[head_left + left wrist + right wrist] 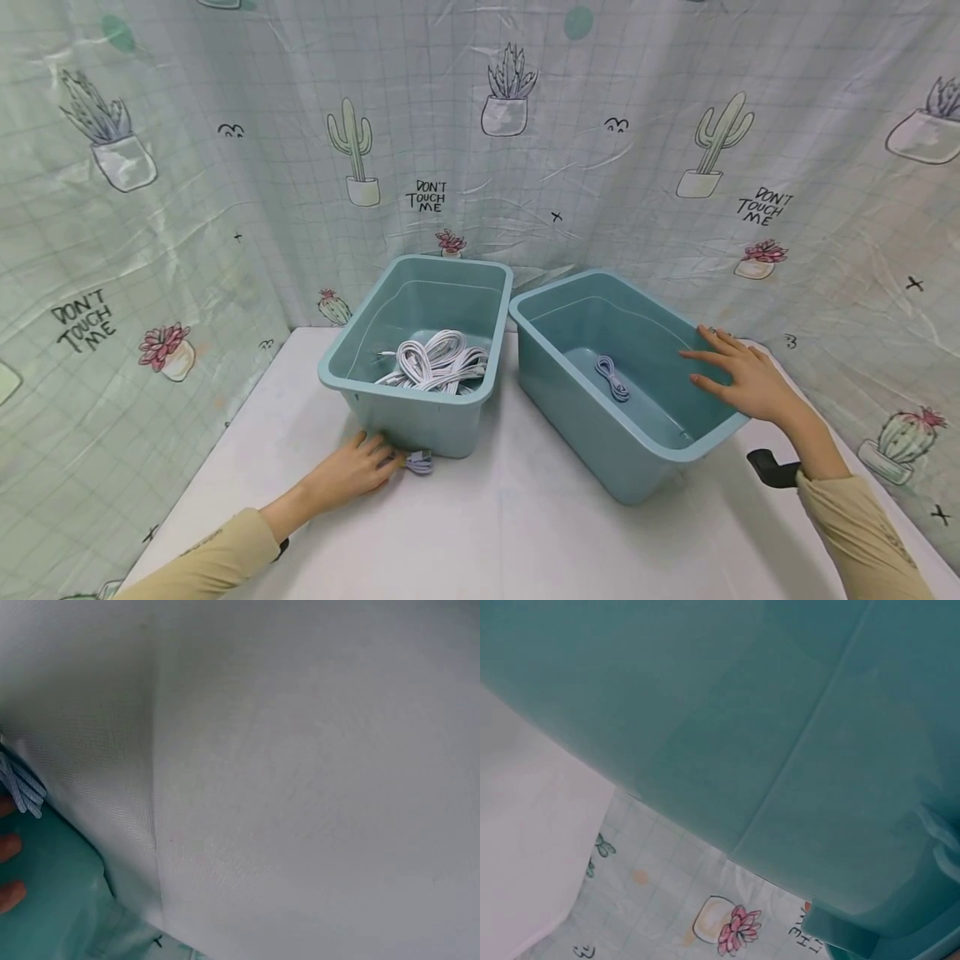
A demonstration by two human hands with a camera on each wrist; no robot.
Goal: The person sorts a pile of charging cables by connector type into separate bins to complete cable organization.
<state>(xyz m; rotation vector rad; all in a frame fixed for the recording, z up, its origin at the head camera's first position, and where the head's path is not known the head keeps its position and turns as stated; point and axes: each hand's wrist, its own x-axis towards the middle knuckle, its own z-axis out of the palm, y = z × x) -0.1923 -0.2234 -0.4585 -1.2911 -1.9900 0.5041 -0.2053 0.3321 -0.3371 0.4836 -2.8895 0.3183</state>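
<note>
My left hand (358, 467) is low on the table at the front of the left teal bin (416, 392), pinching a small coiled lilac cable (420, 462) at its fingertips. In the left wrist view the cable's loops (22, 784) show beside the fingertips, against the bin wall; the thumb is hidden. My right hand (742, 379) lies over the right-hand rim of the right teal bin (573, 417), its fingers spread and reaching inward, holding nothing. Inside that bin, on its floor, is another coiled lilac cable (612, 379). A heap of white cables (438, 362) fills the bottom of the left bin.
Both bins stand on a white table (480, 533), their near corners apart and their back rims close together. A cactus-print curtain (450, 142) hangs behind and along both sides. A black wrist mount (772, 468) sticks out at my right wrist.
</note>
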